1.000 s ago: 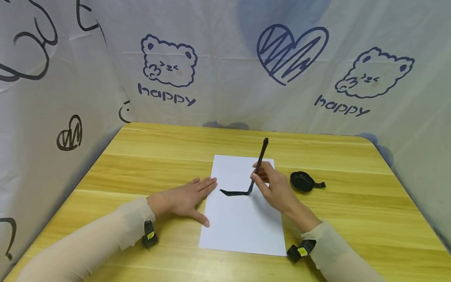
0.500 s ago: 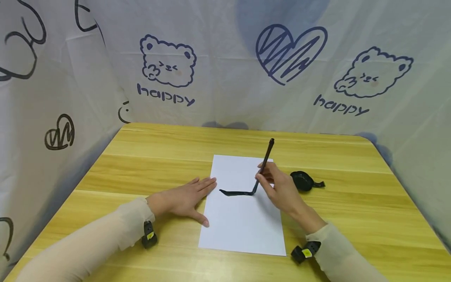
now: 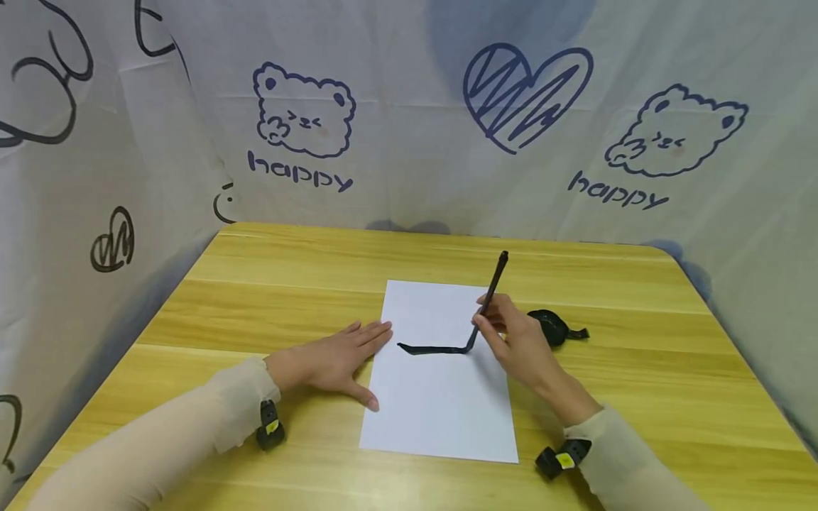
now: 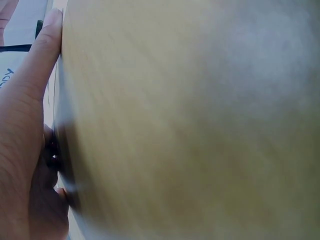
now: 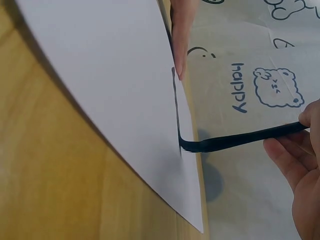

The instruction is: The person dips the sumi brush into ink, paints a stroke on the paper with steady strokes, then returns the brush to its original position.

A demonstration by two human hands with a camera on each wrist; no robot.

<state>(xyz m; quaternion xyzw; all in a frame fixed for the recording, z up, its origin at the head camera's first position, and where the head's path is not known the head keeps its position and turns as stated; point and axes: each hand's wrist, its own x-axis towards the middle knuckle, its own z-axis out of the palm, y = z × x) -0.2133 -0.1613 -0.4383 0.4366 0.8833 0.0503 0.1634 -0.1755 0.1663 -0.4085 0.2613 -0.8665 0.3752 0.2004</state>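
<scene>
My right hand (image 3: 517, 344) pinches a dark writing brush (image 3: 491, 292) between thumb and fingers, its handle leaning to the upper right. The bent bristles of the brush (image 5: 192, 145) press on a white sheet of paper (image 3: 441, 411). From them a black ink stroke (image 3: 429, 350) runs left across the middle of the sheet, thicker and slanted at its left end. My left hand (image 3: 335, 358) lies flat with spread fingers, its fingertips and thumb tip at the paper's left edge. In the left wrist view the thumb (image 4: 40, 57) stretches along the tabletop.
Right of the paper sits a small black pan-shaped dish (image 3: 551, 328) with a short handle, partly covered by the right hand. The wooden table (image 3: 255, 284) is backed by white cloth (image 3: 409, 128) with drawn hearts, bears and lettering. Each wrist wears a black camera strap.
My right hand has moved a little to the right with the brush, and the ink stroke has grown longer that way. The left hand stays in place.
</scene>
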